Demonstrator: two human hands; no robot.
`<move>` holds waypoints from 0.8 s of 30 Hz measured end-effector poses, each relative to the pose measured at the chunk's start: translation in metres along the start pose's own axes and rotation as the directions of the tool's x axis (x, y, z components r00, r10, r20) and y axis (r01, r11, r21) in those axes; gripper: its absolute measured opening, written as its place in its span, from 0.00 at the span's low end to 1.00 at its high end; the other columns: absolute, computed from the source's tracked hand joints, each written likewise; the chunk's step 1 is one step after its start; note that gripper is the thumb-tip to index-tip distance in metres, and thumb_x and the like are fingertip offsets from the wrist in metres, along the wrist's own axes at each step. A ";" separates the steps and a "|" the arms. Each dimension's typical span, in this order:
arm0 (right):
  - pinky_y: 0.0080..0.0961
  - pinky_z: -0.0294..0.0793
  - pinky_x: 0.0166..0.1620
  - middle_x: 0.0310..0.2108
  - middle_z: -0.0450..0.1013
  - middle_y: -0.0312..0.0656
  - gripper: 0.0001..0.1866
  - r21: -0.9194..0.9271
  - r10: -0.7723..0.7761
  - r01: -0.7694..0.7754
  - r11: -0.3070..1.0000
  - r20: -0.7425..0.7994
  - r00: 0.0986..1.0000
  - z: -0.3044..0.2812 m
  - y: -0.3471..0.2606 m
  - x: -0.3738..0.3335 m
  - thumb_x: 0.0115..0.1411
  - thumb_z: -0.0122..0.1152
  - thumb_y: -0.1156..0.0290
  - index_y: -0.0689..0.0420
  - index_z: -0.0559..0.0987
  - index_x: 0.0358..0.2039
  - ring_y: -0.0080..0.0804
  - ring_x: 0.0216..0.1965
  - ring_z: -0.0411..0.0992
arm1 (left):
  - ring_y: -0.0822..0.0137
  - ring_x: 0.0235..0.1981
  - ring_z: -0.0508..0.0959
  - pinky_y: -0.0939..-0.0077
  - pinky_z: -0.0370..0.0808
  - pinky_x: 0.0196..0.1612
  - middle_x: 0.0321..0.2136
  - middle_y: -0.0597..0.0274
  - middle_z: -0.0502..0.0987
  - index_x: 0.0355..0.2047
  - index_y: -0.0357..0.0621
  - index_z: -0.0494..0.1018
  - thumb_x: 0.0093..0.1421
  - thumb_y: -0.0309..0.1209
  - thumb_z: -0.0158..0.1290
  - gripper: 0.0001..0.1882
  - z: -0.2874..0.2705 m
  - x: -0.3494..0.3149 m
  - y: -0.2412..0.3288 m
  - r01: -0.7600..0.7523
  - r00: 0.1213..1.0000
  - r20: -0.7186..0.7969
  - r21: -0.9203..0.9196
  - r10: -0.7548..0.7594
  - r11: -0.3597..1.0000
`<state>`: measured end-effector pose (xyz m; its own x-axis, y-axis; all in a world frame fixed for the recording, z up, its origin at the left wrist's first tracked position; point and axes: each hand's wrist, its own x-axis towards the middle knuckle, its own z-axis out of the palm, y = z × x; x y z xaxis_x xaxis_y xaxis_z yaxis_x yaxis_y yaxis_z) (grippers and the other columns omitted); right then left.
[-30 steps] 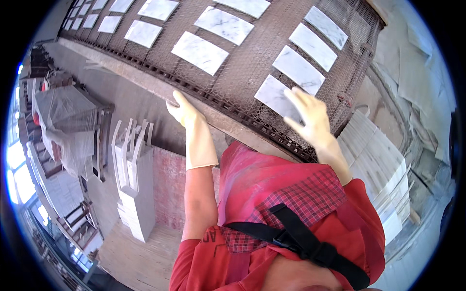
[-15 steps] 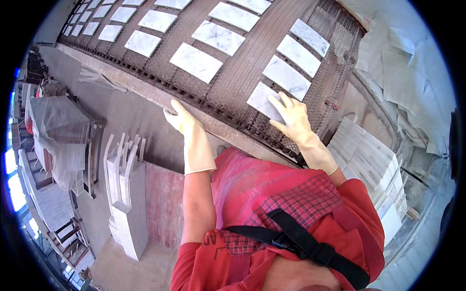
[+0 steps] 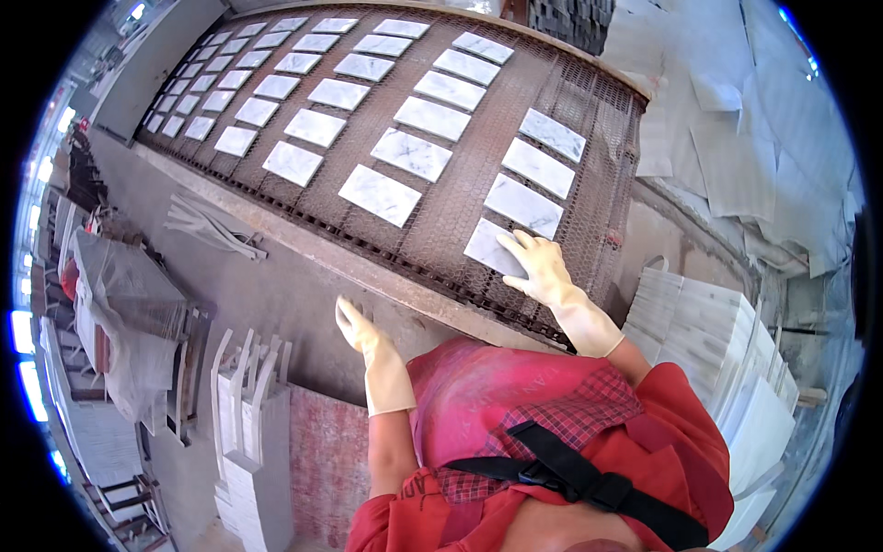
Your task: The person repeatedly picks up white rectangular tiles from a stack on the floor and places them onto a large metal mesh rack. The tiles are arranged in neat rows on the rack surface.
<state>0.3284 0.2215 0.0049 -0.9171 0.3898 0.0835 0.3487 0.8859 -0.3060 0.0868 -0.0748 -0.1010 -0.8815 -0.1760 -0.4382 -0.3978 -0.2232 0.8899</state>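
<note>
Right grip, spread, is touching a white tile on the mesh belt; left grip, loosely spread, is hovering beside the belt.

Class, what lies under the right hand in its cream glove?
A white, grey-veined rectangular stone tile on brown wire mesh. The right hand hides part of the tile's right end.

Gloved right hand, fingers on a white tile atop the mesh belt
</note>
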 end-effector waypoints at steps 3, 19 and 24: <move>0.47 0.77 0.63 0.64 0.75 0.50 0.46 0.001 -0.017 0.017 1.000 -0.035 0.999 -0.012 -0.023 0.006 0.52 0.84 0.60 0.47 0.73 0.71 0.54 0.59 0.77 | 0.54 0.62 0.79 0.54 0.74 0.66 0.60 0.55 0.82 0.63 0.42 0.77 0.77 0.50 0.54 0.26 -0.073 0.018 -0.017 0.163 0.982 -0.101 0.045 -0.158 0.986; 0.42 0.65 0.74 0.70 0.74 0.54 0.30 0.271 -0.315 0.363 0.892 -0.206 0.927 -0.046 -0.165 0.053 0.70 0.65 0.79 0.66 0.73 0.71 0.51 0.71 0.72 | 0.60 0.36 0.84 0.62 0.79 0.44 0.32 0.53 0.88 0.35 0.37 0.82 0.70 0.43 0.54 0.19 -0.376 -0.013 -0.085 0.397 0.774 -0.616 0.292 -0.147 0.870; 0.45 0.69 0.72 0.66 0.76 0.58 0.32 0.357 -0.489 0.489 0.796 -0.098 0.867 -0.002 -0.285 0.091 0.64 0.67 0.82 0.68 0.75 0.69 0.56 0.67 0.74 | 0.50 0.46 0.88 0.55 0.80 0.56 0.36 0.49 0.89 0.37 0.38 0.85 0.69 0.51 0.54 0.25 -0.419 0.009 -0.025 0.522 0.749 -0.632 0.382 -0.196 0.763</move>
<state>0.1456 0.0053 0.1019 -0.9467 -0.0704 0.3145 -0.2397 0.8060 -0.5412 0.1957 -0.4719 -0.1804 -0.4218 -0.6943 -0.5831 -0.8607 0.1043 0.4984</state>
